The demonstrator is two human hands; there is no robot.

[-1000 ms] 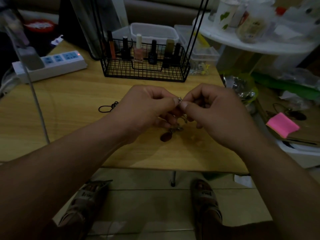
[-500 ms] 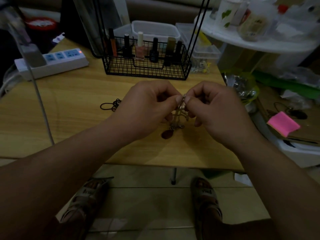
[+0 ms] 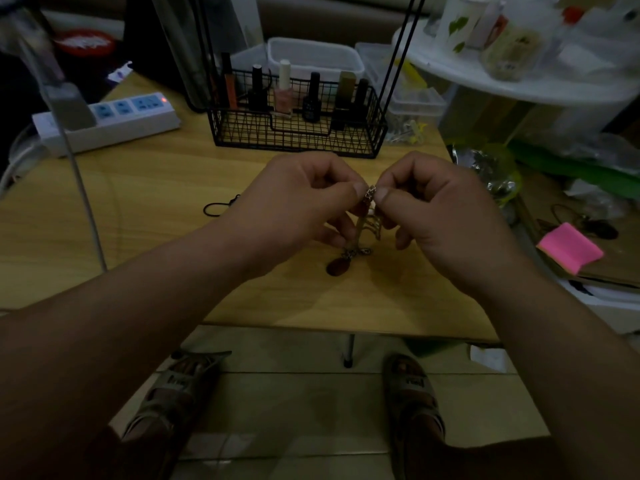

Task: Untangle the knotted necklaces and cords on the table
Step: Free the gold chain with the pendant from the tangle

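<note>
Both hands are up over the middle of the wooden tabletop (image 3: 145,230). The left hand (image 3: 294,209) and the right hand (image 3: 440,216) meet thumb to thumb. Each one pinches the top of a gold necklace (image 3: 370,221) between its thumb and first finger, and the other fingers are curled in. The chain hangs down from the pinch in a few thin loops, all bunched close together. Near the bottom it makes a small tangle, and a dark oval stone (image 3: 338,267) sits under that - I cannot tell if the stone touches the wood or hangs just above it. A thin black cord (image 3: 221,206) lies flat on the tabletop to the left, and one end of it goes out of sight behind the left hand. At the far side stands a black wire basket (image 3: 298,140) with little bottles (image 3: 284,95) upright in it. A white power strip (image 3: 114,123) lies at the far left - a small red light glows on it. A bright pink pad (image 3: 569,247) rests off to the right, past the tabletop edge.
</note>
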